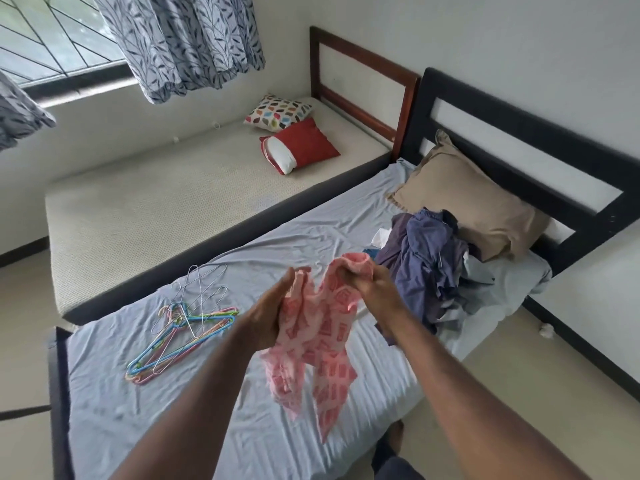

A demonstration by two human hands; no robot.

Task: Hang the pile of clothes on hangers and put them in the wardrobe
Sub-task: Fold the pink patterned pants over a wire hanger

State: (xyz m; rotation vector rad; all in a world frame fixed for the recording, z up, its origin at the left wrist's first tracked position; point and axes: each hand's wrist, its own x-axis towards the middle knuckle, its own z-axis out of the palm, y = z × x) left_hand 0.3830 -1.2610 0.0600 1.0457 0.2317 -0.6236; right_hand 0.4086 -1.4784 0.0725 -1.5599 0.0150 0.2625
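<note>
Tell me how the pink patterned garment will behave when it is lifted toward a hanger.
The pink garment hangs limp from both hands, so it is probably floppy and light. It folds and bunches easily, so it may slip off a thin hanger.

The garment (315, 327) is pink with red blocky prints. The clothes pile (429, 268) is purple, navy and pale grey. Hangers (183, 327) are blue, pink, green and bare wire. The bed sheet (194, 403) is pale blue-grey.
</note>
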